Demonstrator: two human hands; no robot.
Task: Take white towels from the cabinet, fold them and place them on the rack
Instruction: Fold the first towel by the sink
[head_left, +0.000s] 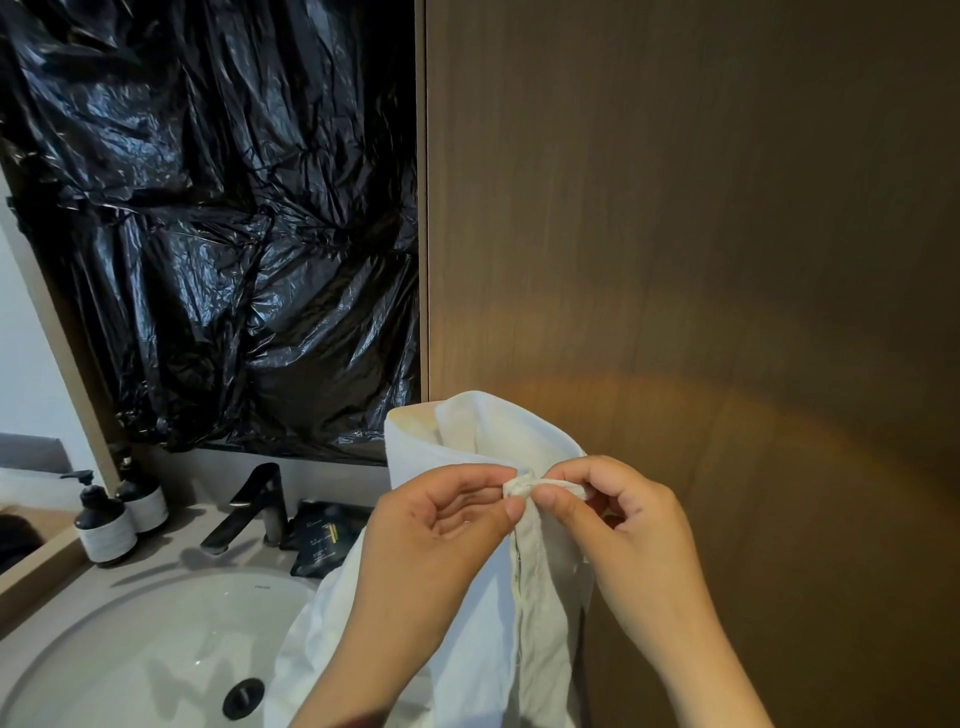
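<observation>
A white towel (488, 431) hangs in front of me, its folded top rising above my hands and its length dropping past the sink's right edge. My left hand (431, 525) pinches a bunched hemmed corner of the towel between thumb and fingertips. My right hand (618, 514) pinches the same hem right beside it, so the two pinches nearly touch. A stitched seam runs straight down below the pinched spot. Behind the towel stands a closed brown wooden cabinet door (701, 234). No rack is in view.
A white round sink (130, 649) with a dark drain fills the lower left. A black faucet (249, 509) stands behind it, with two dark pump bottles (106, 525) to its left and a black packet (322, 540) to its right. Black plastic sheeting (208, 208) covers the wall above.
</observation>
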